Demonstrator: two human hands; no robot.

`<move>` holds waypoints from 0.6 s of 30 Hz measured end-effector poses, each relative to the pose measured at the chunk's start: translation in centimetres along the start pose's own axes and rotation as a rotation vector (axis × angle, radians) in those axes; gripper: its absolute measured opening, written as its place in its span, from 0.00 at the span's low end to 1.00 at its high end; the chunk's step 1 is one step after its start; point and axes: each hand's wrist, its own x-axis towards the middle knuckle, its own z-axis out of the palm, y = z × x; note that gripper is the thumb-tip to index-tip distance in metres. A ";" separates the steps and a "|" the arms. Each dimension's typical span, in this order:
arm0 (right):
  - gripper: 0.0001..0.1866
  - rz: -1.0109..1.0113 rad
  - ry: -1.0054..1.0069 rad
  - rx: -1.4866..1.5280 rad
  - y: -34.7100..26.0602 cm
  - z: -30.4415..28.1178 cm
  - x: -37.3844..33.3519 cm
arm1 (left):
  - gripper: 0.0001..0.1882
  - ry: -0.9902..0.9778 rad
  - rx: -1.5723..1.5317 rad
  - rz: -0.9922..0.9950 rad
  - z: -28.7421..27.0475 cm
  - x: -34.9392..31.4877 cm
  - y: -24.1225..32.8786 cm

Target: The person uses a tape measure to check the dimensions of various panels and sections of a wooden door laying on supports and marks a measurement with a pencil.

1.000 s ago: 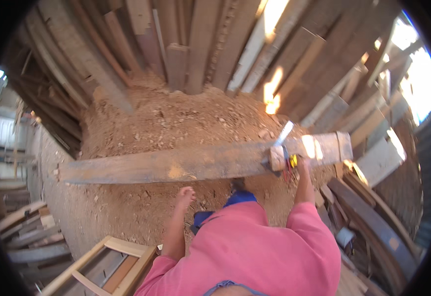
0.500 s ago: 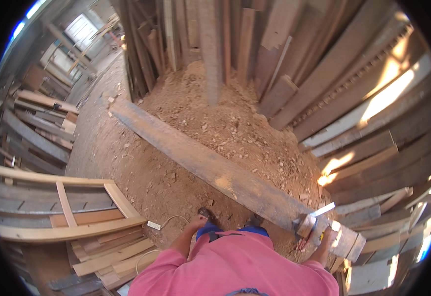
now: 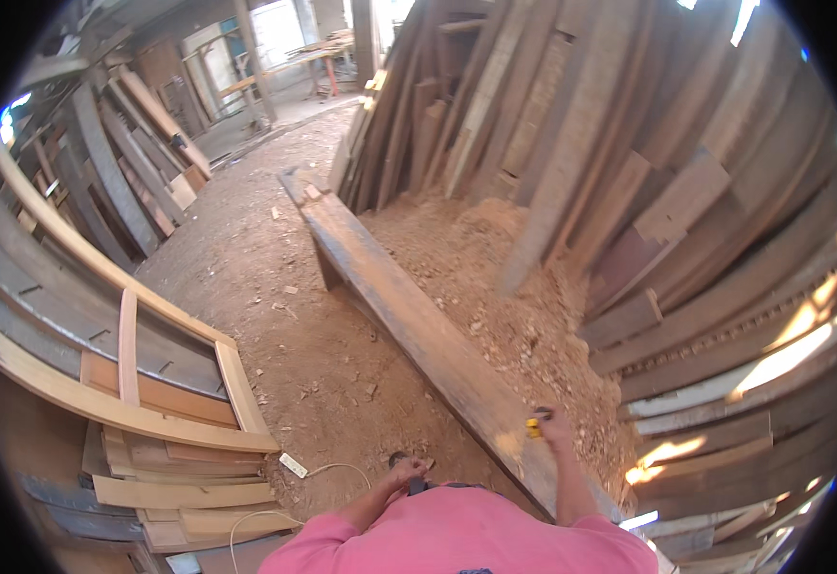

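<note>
A long, dark, weathered plank (image 3: 409,325) runs from the lower right up toward the upper left over the dirt floor. My right hand (image 3: 554,429) rests on its near part, shut on a small yellow and black object (image 3: 534,427). My left hand (image 3: 409,472) is curled close to my chest, left of the plank, around a small dark object whose kind I cannot make out. My pink sleeves fill the bottom edge.
A mound of sawdust (image 3: 504,287) lies right of the plank, against many boards leaning upright (image 3: 629,172). At left stand a pale wooden frame (image 3: 131,354) and stacked boards (image 3: 179,478). A white power strip (image 3: 293,466) with its cable lies on the dirt.
My view has swung to the left, so the plank now runs away from me diagonally. My right hand stays on the plank's near part with the yellow object.
</note>
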 end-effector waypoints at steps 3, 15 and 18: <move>0.22 -0.044 -0.561 0.126 -15.6 11.1 -2.5 | 0.21 -0.023 -0.409 -0.079 -5.7 -0.1 1.0; 0.35 -0.405 -1.065 0.272 -37.5 26.4 -5.5 | 0.23 0.053 -1.367 0.053 -20.5 -5.5 8.4; 0.36 -0.488 -1.190 0.167 -38.6 28.4 -1.6 | 0.20 0.049 -1.326 0.090 -23.6 -3.5 8.9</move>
